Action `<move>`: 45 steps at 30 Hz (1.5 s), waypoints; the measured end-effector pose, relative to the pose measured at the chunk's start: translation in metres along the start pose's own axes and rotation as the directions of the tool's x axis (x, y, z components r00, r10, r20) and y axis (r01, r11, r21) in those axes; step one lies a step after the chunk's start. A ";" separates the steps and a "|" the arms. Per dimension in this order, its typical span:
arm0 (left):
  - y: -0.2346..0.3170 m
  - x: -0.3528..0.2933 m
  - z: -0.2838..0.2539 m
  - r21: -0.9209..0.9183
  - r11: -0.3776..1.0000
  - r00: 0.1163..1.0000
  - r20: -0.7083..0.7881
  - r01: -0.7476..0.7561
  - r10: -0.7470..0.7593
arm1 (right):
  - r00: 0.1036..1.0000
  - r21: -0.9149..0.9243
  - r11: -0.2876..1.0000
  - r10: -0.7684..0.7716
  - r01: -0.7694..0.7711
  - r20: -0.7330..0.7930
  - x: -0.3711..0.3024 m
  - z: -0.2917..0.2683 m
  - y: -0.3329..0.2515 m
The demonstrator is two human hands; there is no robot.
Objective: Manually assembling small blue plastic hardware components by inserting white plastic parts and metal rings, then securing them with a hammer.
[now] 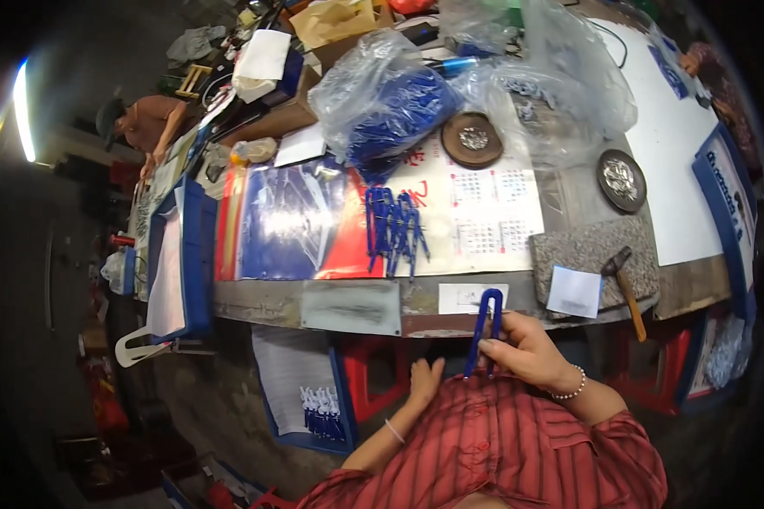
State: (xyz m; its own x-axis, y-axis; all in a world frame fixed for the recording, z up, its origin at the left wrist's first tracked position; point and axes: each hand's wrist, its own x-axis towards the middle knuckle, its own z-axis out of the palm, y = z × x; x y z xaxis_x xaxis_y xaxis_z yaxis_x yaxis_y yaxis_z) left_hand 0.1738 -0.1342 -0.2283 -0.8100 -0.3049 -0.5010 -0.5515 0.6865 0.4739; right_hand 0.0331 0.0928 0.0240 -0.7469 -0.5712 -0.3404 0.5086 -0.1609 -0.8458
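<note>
Across the dim room's (55, 263) cluttered table (259, 297) lie blue pieces (390, 222).

A slim white tube light (24, 110) glares at far left as I view, from afar, a dark grey floor (216, 407) and a red plastic stool (358, 382) beneath a worn grey-edged worktable (259, 297).

Shirt (518, 458): red, dark vertical stripes, cloth creased. Round reddish buttons (484, 445) down the front; pocket (573, 434) on the right side. Sleeves (641, 445) short of the wrists. Right hand (530, 352): bare, bracelet (579, 383) of pale round beads behind it. Left hand (426, 382): bare, thin pale band (394, 430) behind it.
</note>
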 end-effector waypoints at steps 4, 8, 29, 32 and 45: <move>0.014 0.006 -0.018 -0.051 0.999 0.988 0.150 -0.014 0.022 | 1.000 0.041 0.999 0.011 -0.011 0.010 -0.001 -0.010 0.007; 0.084 -0.023 -0.117 -0.633 0.674 0.777 0.614 0.380 0.139 | 1.000 0.027 0.999 0.026 -0.026 -0.017 -0.004 -0.019 0.012; 0.242 -0.001 -0.155 -0.940 0.192 0.736 0.342 0.284 0.585 | 0.940 -0.814 0.556 -0.340 0.167 -0.039 0.002 -0.095 -0.066; 0.233 0.001 -0.158 -0.938 0.262 0.770 0.338 0.228 0.541 | 0.851 -0.872 0.469 -0.506 0.138 -0.137 0.042 -0.130 -0.104; 0.208 -0.004 -0.155 -0.868 0.260 0.784 0.494 0.422 0.375 | 0.858 -0.987 -0.062 -0.504 -0.151 -0.099 0.218 -0.269 -0.125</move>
State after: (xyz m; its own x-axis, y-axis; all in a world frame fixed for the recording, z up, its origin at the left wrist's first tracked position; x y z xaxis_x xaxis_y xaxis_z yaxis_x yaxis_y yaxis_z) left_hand 0.0313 -0.0922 -0.0153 -0.7435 0.3442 -0.5733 -0.6590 -0.5231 0.5405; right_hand -0.3086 0.2053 -0.0547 -0.9397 -0.3291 0.0932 -0.3416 0.8902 -0.3014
